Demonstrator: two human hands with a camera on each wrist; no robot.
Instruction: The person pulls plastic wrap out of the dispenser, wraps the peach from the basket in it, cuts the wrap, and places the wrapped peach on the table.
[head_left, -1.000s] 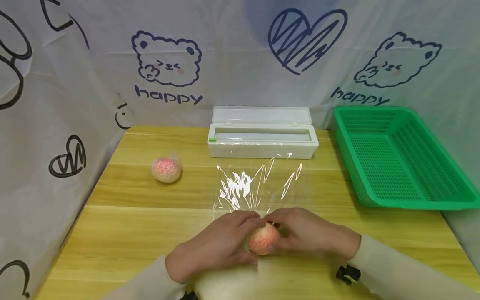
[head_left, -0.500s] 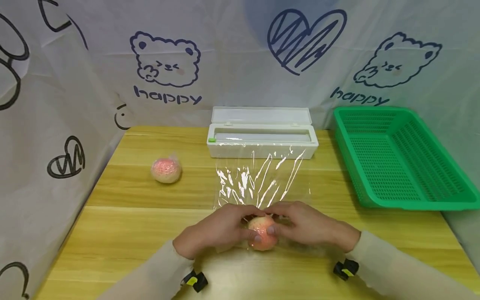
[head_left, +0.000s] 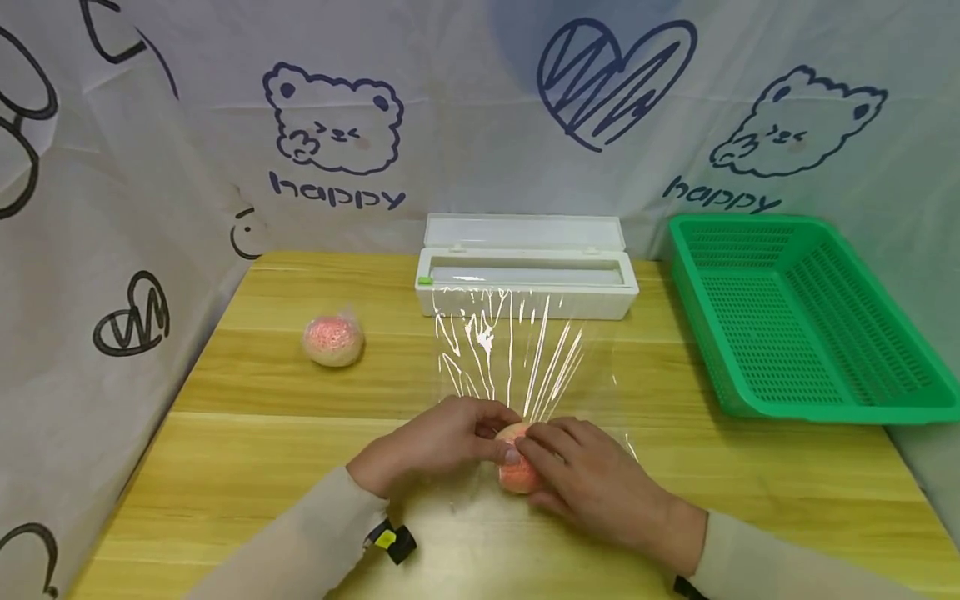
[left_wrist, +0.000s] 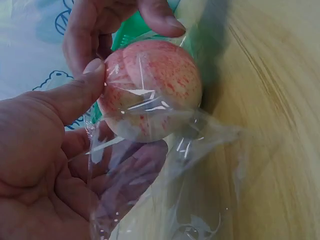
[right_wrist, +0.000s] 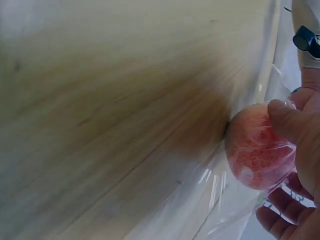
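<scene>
A pink-and-cream peach [head_left: 517,475], partly covered in clear cling film [head_left: 525,358], is between my two hands near the front of the table. My left hand [head_left: 450,442] holds it from the left, its thumb pressed on the skin and its other fingers beneath, as the left wrist view shows. From the right, my right hand [head_left: 600,483] curls its fingers over the peach's top, with the thumb low at its side. The film stretches in creases from the peach back to a white dispenser box [head_left: 528,302]. Loose film hangs over my left palm in the left wrist view.
Another peach [head_left: 333,342], wrapped in film, sits at the left of the wooden table [head_left: 285,467]. The dispenser's lid [head_left: 525,232] is raised at the back. A green plastic basket [head_left: 840,411] stands at the right, against the printed cloth [head_left: 480,108].
My right hand has shifted from behind the peach to its right front, fingers now over the top. The film behind has pulled into tighter creases. My left hand has kept hold of the peach.
</scene>
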